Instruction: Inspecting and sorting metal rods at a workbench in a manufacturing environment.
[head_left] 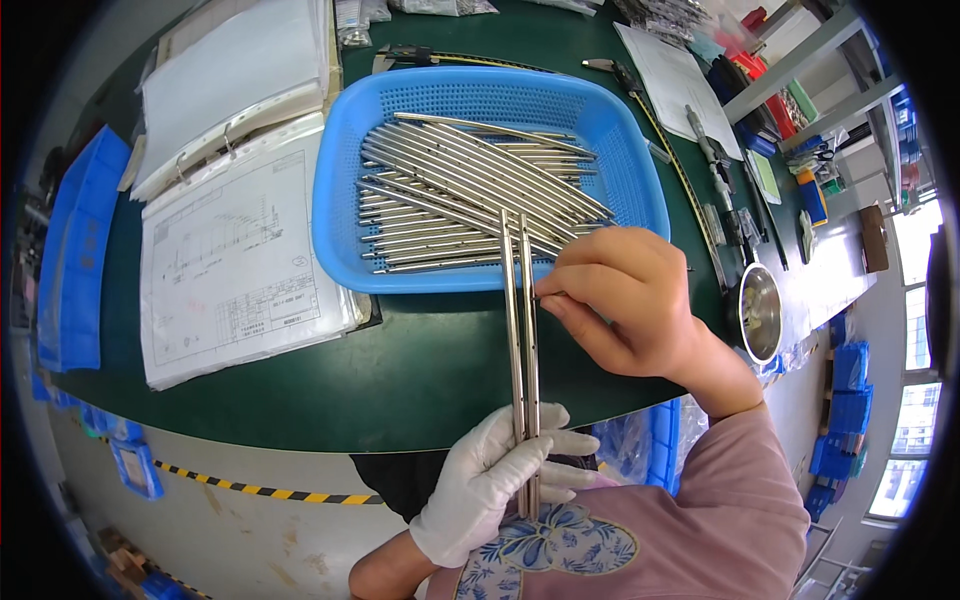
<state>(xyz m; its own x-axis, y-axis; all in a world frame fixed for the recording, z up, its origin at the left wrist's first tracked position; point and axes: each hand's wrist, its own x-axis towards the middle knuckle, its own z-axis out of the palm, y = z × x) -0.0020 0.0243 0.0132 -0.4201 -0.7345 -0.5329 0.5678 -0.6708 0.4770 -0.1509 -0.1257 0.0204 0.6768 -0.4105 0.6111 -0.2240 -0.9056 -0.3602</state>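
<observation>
Low in the centre of the frame, the left hand (495, 470), in a white glove, is clamped around the lower ends of two long metal rods (522, 340) that rise side by side, nearly upright, toward the middle of the picture. The bare right hand (620, 300), right of centre, pinches the right-hand rod about halfway up, its fingertips (550, 298) pressed against the metal. The rods' upper ends overlap the near rim of a blue perforated basket (640, 170) in the upper centre, which holds a heap of similar metal rods (470, 190) lying mostly crosswise. The basket stands on a dark green tabletop (400, 370). To its left, an open ring binder (240, 180) shows a technical drawing. At the right edge of the tabletop sits a round metal bowl (760, 310).
</observation>
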